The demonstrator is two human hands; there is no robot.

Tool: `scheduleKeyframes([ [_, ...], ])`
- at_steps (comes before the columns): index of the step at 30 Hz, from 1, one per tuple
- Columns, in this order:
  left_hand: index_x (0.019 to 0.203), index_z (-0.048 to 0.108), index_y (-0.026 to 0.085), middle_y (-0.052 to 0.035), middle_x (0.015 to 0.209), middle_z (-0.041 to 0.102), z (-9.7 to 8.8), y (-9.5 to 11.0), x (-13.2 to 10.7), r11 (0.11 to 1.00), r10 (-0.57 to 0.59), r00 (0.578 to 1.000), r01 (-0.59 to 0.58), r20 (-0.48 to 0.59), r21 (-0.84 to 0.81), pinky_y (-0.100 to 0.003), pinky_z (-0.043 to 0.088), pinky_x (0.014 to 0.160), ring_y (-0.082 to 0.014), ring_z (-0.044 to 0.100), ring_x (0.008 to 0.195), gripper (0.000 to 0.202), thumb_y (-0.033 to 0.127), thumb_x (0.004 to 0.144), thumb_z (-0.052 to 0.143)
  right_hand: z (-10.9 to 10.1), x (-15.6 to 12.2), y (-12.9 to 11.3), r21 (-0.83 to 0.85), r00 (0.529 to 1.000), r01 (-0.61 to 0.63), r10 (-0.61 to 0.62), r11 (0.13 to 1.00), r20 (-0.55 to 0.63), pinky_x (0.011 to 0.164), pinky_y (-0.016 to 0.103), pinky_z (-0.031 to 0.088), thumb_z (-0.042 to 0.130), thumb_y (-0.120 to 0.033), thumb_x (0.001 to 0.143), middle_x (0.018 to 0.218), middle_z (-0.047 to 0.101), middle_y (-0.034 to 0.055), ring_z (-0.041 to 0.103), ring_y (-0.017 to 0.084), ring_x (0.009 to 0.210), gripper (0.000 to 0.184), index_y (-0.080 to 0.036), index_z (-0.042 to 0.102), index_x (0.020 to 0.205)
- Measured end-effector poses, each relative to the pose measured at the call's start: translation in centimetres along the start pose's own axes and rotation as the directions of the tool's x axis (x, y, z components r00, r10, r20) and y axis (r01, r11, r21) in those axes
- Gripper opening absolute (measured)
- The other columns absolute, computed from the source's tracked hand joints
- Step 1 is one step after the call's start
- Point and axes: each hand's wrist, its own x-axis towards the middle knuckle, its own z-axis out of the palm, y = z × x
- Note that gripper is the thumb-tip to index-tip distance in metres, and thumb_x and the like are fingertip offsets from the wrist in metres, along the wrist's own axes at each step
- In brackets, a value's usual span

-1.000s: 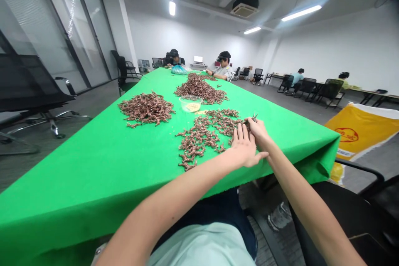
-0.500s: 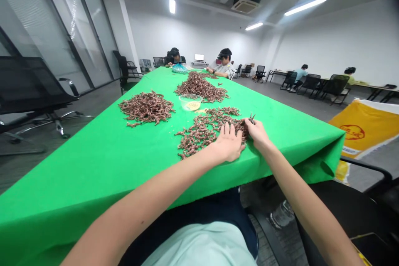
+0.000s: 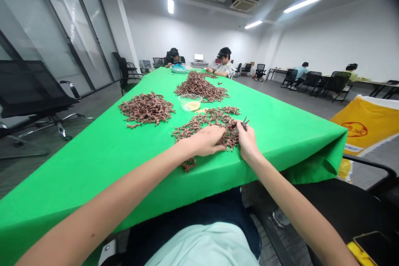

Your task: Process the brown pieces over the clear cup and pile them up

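Small brown, twisted, knobbly dried pieces (image 3: 230, 137) lie spread near the front edge of the green-covered table (image 3: 134, 162). Over their near side rests my left hand (image 3: 207, 138), its thumb apart from the fingers, touching the pieces; its fingertips are partly hidden. At the right edge of this spread, my right hand (image 3: 247, 138) is closed around small dark scissors (image 3: 245, 123), whose blades point up and away from me, parted. I cannot make out anything else in that hand.
A clear plastic bowl (image 3: 190, 103) with pale yellowish bits stands beyond the spread. Two more brown piles lie at left (image 3: 146, 109) and farther back (image 3: 201, 87). Two people sit at the far end. A chair (image 3: 349, 199) and yellow sack (image 3: 355, 126) are at right.
My left hand has shifted left across the pieces, its fingers now more curved. My right hand, still with the scissors, has moved slightly left. Some pieces have been pushed together.
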Motion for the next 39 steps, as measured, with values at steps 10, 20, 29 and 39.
scheduleKeyframes([
  [10,0.113,0.062,0.016,-0.0133,0.106,0.068,0.8,0.5,3.4,0.970,-0.237,0.936,0.241,-0.261,-0.016,-0.043,0.050,0.092,-0.0297,0.062,0.106,0.035,0.042,0.091,0.059,-0.8,2.0,-1.7,0.149,0.973,0.158,-0.128,0.976,-0.194,0.082,0.029,0.050,0.063,-0.046,0.084,0.094,0.072,0.0037,0.066,0.016,0.090,0.029,-0.020,0.067,0.096],
  [20,0.083,0.068,0.017,-0.0070,0.086,0.072,1.1,0.1,6.1,0.936,-0.298,0.912,0.222,-0.281,-0.272,-0.036,0.052,0.080,-0.0233,0.066,0.087,0.009,0.025,0.083,0.071,-0.7,1.8,-4.7,0.156,0.972,0.200,-0.216,0.967,0.095,0.051,0.027,0.046,0.056,-0.037,0.086,0.052,0.058,-0.0013,0.053,0.013,0.046,0.028,-0.020,0.059,0.063],
  [29,0.088,0.074,0.014,-0.0097,0.088,0.078,0.1,-3.4,3.6,0.754,-0.356,0.888,0.089,-0.291,-0.650,-0.035,0.058,0.073,-0.0196,0.072,0.077,0.009,0.018,0.080,0.074,3.9,2.6,-5.5,0.127,0.957,0.224,-0.242,0.966,0.157,0.060,0.029,0.050,0.054,-0.040,0.086,0.060,0.063,0.0026,0.058,0.015,0.055,0.030,-0.020,0.060,0.064],
  [39,0.082,0.077,0.013,-0.0109,0.082,0.077,-5.5,-6.4,-1.6,0.657,-0.462,0.824,0.069,-0.329,-0.750,-0.045,0.060,0.086,-0.0230,0.074,0.079,0.021,0.023,0.066,0.086,8.3,3.1,-4.7,0.069,0.953,0.227,-0.236,0.971,0.190,0.067,0.031,0.053,0.053,-0.043,0.085,0.068,0.069,0.0045,0.062,0.016,0.062,0.030,-0.019,0.065,0.070],
])
